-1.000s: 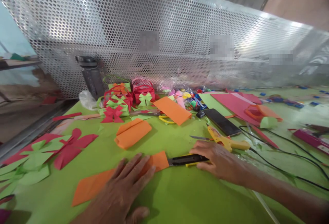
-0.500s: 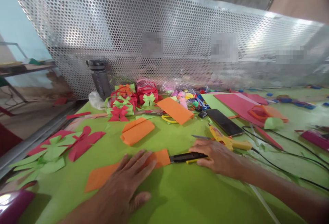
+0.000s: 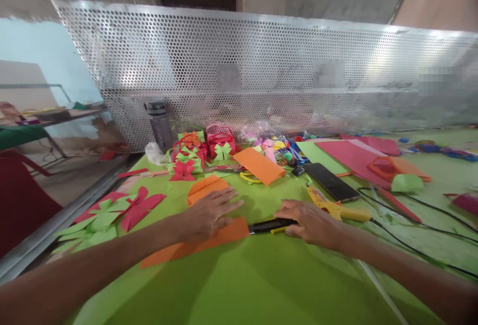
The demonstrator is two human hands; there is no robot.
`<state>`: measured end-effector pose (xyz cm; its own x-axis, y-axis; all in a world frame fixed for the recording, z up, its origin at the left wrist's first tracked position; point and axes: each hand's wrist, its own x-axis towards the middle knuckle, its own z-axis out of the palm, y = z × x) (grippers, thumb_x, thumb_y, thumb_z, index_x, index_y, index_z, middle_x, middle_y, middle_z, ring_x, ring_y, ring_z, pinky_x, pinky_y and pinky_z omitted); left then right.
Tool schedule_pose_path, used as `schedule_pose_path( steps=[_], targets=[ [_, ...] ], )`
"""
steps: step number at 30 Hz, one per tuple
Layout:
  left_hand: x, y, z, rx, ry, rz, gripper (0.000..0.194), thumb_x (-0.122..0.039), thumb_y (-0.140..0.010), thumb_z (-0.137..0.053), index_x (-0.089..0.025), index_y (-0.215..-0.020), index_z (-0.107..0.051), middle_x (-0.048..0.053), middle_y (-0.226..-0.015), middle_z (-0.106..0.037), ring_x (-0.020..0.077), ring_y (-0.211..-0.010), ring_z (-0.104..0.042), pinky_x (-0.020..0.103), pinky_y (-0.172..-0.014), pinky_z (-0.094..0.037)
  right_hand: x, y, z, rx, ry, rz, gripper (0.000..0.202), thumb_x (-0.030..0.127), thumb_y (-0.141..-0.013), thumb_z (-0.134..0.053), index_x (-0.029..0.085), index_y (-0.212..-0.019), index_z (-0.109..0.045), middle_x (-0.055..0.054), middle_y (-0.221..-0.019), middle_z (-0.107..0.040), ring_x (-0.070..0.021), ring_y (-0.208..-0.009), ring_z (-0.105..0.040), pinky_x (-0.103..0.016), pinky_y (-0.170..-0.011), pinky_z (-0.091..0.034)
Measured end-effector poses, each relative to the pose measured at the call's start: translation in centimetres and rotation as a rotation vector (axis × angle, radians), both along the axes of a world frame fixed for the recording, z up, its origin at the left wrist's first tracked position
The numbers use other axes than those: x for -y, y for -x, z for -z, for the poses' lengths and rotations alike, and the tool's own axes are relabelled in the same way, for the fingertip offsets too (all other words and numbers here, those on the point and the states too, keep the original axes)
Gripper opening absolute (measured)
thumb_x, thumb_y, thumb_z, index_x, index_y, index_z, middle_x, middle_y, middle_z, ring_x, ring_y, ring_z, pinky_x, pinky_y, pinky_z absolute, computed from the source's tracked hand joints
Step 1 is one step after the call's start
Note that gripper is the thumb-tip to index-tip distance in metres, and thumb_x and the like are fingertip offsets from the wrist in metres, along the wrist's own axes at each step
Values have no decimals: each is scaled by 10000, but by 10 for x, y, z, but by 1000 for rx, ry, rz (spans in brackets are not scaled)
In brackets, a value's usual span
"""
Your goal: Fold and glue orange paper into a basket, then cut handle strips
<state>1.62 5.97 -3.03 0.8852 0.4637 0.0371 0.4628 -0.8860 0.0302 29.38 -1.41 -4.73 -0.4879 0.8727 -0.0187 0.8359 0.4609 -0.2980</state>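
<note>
Flat on the green table lies an orange strip (image 3: 231,233). Over its upper edge is my left hand (image 3: 211,213), palm down with fingers apart, close to a folded orange piece (image 3: 204,185). A black and yellow cutter (image 3: 269,225) lies with its blade end at the strip's right end. The fingers of my right hand (image 3: 309,223) are closed on the cutter's right part. Just beyond that hand rests a yellow glue gun (image 3: 336,209) with a black cable.
A black phone (image 3: 330,181), an orange sheet (image 3: 259,165) and yellow-handled scissors (image 3: 249,177) lie farther back. Red and green cut flowers (image 3: 142,207) are at left. Small red bags (image 3: 220,141) and a grey bottle (image 3: 160,126) stand near the perforated metal panel (image 3: 261,51).
My left hand has moved up from the middle of the orange strip toward the folded orange piece. My right hand stays at the cutter. The view has tilted up and shifted left.
</note>
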Motion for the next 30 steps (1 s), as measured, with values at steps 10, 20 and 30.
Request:
schedule_pose_path(
  steps=[10, 20, 30],
  targets=[
    [-21, -23, 40, 71, -17, -13, 503, -485, -902, -401, -261, -1352, -400, 112, -1443, -380, 268, -1331, -326, 575, -1074, -181, 0, 1, -3, 21, -1, -12, 166, 135, -781, -539, 195, -910, -626, -28, -888, -595, -180, -812, -575, -269, -715, -390],
    [-14, -23, 41, 109, -12, -22, 336, -407, -930, -378, -350, -1192, -582, 70, -1397, -459, 262, -1288, -400, 562, -1086, -144, 1, 2, -2, 21, 1, -11, 178, 144, -792, -529, 195, -930, -627, -29, -880, -581, -177, -792, -570, -273, -708, -389],
    [-12, -25, 36, 78, 17, -53, 319, -381, -933, -383, -373, -1178, -587, 59, -1400, -457, 261, -1285, -403, 573, -1070, -172, 4, 1, -1, -9, 9, -13, 180, 138, -809, -516, 193, -935, -633, -33, -900, -583, -171, -805, -557, -269, -721, -383]
  ],
)
